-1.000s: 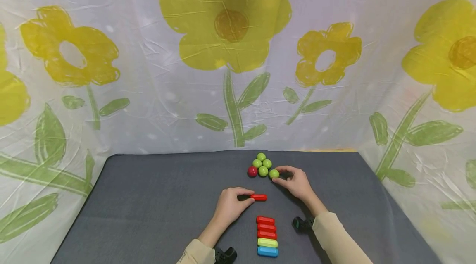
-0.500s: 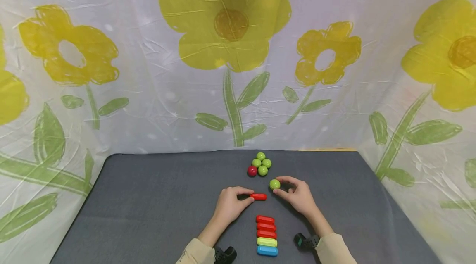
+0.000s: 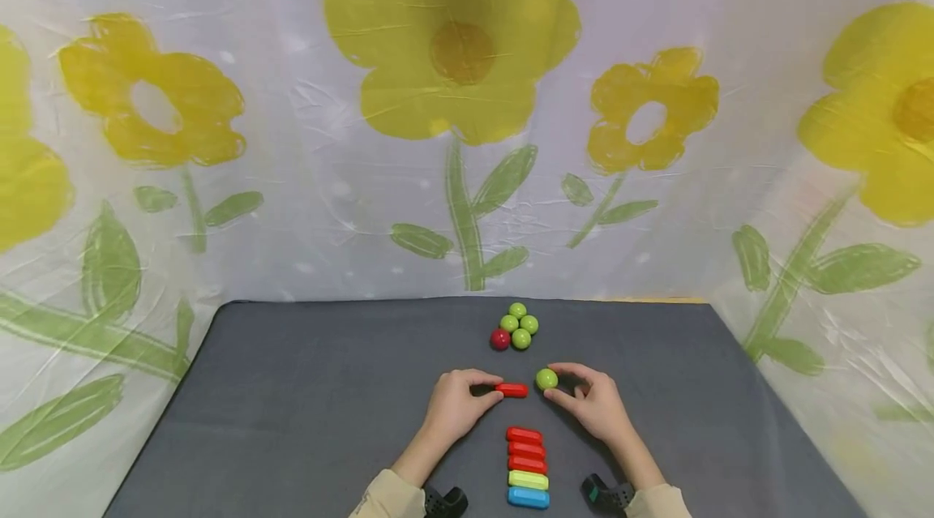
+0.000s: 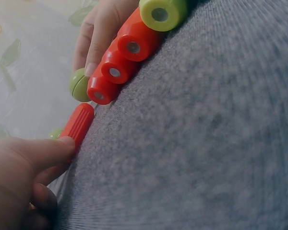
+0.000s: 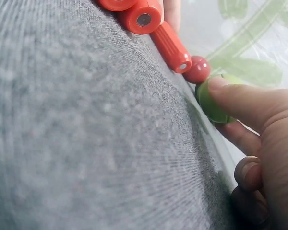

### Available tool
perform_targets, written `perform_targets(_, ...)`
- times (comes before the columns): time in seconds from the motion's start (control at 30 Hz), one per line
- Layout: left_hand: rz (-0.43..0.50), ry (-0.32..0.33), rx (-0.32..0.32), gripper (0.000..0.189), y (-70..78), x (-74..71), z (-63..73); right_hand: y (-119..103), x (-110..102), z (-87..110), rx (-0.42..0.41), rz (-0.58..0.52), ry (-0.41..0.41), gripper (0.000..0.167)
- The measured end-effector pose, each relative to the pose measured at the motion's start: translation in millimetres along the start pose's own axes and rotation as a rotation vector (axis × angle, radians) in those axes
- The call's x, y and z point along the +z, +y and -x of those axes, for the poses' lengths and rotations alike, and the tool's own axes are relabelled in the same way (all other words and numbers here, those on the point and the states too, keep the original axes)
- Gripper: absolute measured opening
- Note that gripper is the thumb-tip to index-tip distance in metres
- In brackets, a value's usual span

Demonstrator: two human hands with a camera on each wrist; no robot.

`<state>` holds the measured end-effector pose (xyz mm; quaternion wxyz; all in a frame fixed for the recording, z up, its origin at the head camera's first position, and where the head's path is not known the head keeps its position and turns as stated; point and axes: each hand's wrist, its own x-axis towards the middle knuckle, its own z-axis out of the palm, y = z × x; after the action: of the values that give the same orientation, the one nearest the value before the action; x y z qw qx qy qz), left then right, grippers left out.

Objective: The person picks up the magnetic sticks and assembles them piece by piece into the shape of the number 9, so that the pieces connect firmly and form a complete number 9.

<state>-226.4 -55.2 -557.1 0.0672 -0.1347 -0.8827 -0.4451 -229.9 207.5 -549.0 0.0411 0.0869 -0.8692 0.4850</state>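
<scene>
My left hand point(image 3: 454, 404) pinches one end of a red magnetic rod point(image 3: 514, 390) between thumb and finger; the rod lies sideways, its free end pointing right. In the left wrist view the rod point(image 4: 79, 120) shows a ribbed side. Just right of that free end, my right hand point(image 3: 594, 403) holds a green ball point(image 3: 546, 378) between thumb and fingers. A small gap separates ball and rod in the head view. In the right wrist view the thumb presses on the green ball point(image 5: 212, 99), and the rod point(image 5: 172, 48) shows a metal disc at its end.
Behind the hands, several green balls point(image 3: 521, 339) and one red ball point(image 3: 499, 339) sit clustered. In front lies a column of rods: several red rods point(image 3: 526, 450), a yellow-green rod point(image 3: 529, 480) and a blue rod point(image 3: 529, 498). Grey cloth point(image 3: 314, 404) covers the table.
My right hand has drawn the green ball away from the cluster, toward me and slightly right, beside the rod's free end. The left hand keeps its hold on the red rod almost unmoved.
</scene>
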Motion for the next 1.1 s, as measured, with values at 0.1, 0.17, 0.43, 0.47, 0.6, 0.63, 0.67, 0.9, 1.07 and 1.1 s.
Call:
perform_targets(0.1,0.01,-0.007,0.001,0.019,-0.7,2.0,0.4,0.3,-1.1,2.5,0.016,0.01,-0.006,0.04)
perform_targets(0.17,0.015,-0.009,0.001,0.019,-1.3,1.4,0.4,0.8,-0.5,2.4,0.018,0.022,-0.014,0.04)
perform_targets(0.43,0.029,-0.004,0.0,0.018,-1.8,-0.7,0.2,2.0,0.7,0.9,-0.04,0.073,-0.029,0.041)
perform_targets(0.47,0.03,-0.003,0.001,0.018,-1.6,-0.7,0.3,2.2,0.9,1.2,-0.048,0.076,-0.029,0.041)
perform_targets(0.6,0.03,-0.003,0.003,0.018,-1.2,-0.2,0.5,1.9,1.1,1.9,-0.07,0.079,-0.024,0.041)
perform_targets(0.63,0.03,-0.002,0.002,0.018,-1.1,-0.1,0.3,1.8,1.0,2.0,-0.075,0.079,-0.023,0.041)
perform_targets(0.67,0.031,-0.001,0.002,0.018,-1.0,0.1,0.2,1.7,0.9,2.1,-0.079,0.081,-0.024,0.041)
perform_targets(0.9,0.046,0.005,0.002,0.018,0.5,0.1,-1.6,0.4,0.2,2.1,-0.089,0.089,-0.04,0.04)
perform_targets(1.07,0.058,0.011,0.001,0.018,0.9,0.1,-2.0,1.2,-0.2,2.1,-0.096,0.095,-0.049,0.04)
perform_targets(1.1,0.058,0.013,0.001,0.018,1.1,0.1,-2.2,1.4,-0.1,2.0,-0.101,0.097,-0.049,0.04)
